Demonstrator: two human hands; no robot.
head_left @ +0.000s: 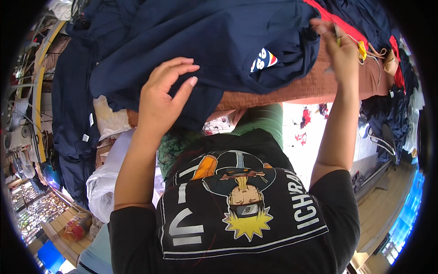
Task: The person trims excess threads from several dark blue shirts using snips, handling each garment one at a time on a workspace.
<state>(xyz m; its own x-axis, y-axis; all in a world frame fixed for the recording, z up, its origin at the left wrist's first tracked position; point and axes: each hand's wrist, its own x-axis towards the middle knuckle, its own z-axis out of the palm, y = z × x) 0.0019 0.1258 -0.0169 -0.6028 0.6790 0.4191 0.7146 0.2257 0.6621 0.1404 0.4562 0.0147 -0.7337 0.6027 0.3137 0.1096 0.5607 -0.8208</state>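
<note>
The navy garment [196,41] lies rumpled over brown cloth [319,82], unfolded; I'd judge handling unfinished, what's done unclear. The left hand [164,93] holds its fingers apart over it; blur hides whether the right hand [340,48] grips anything.

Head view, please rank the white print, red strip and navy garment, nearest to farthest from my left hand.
1. Navy garment: directly by the left hand.
2. White print: on the garment, right of the hand.
3. Red strip: farther right, near the upper edge.
</note>
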